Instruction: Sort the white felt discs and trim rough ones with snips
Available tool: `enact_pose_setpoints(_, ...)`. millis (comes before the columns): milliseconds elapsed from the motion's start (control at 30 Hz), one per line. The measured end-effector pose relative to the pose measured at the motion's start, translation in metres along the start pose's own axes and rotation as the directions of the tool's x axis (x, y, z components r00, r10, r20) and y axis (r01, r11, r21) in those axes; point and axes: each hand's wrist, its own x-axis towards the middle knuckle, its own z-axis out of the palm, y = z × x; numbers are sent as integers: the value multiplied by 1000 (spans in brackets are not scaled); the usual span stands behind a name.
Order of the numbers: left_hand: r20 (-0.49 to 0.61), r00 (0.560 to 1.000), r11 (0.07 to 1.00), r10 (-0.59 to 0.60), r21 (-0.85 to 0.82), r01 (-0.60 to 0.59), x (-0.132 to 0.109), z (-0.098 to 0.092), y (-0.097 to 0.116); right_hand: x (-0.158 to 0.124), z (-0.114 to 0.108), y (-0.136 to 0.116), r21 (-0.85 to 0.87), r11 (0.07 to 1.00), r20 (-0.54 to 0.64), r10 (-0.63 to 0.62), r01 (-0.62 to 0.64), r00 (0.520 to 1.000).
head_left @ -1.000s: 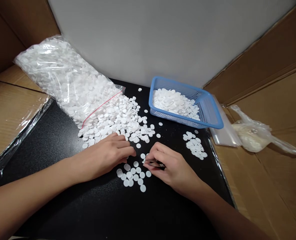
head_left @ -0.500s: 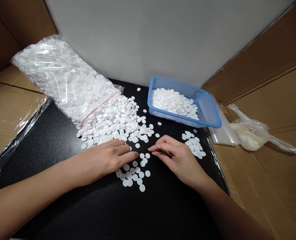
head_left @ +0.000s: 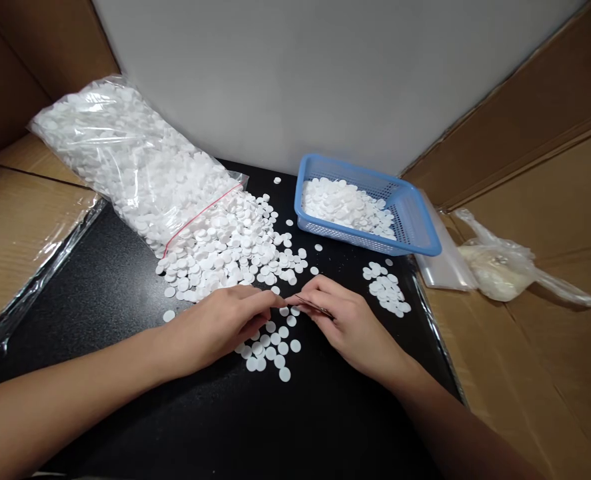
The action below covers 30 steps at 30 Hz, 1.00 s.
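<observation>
My right hand (head_left: 348,320) is closed round thin metal tweezers (head_left: 312,305), their tip pointing left. At that tip is the index finger of my left hand (head_left: 228,321). The left fingers are curled close together, and what they pinch, if anything, is hidden. Loose small white discs (head_left: 275,347) lie flat on the black table under and in front of the hands. Behind the left hand spreads a heap of white discs (head_left: 225,247), coming from the mouth of a clear plastic bag (head_left: 125,153) with a red zip line.
A blue plastic basket (head_left: 425,240) part full of white discs stands at the back right. To the right of my right hand is a small group of discs (head_left: 388,290). Beyond the table's edge lie a flat clear bag (head_left: 448,263) and a knotted plastic bag (head_left: 505,270) on cardboard.
My left hand has turned, and its index finger has come to the tweezers' tip. The right hand has shifted slightly left. A disc behind the left wrist has come into sight.
</observation>
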Motion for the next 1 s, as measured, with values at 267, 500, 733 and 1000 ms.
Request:
enact_pose_setpoints(267, -203, 971, 992, -124, -33, 120, 2, -9, -4, 2, 5, 4, -64, 998, 12, -4, 5, 1000)
enact_pose_setpoints(500, 38, 997, 988, -67, -136, 72, -3, -5, 6, -3, 4, -8, 43, 995, 143, 82, -89, 986)
enact_pose_setpoints(733, 243, 967, 964, -78, -229, 135, -4, -10, 19, 0, 3, -5, 68, 980, -4, 188, -188, 982)
enact_pose_setpoints(1000, -83, 986, 986, -147, -94, 139, -2, -11, -2, 21, 19, 1, -134, 989, -48, 57, -63, 997)
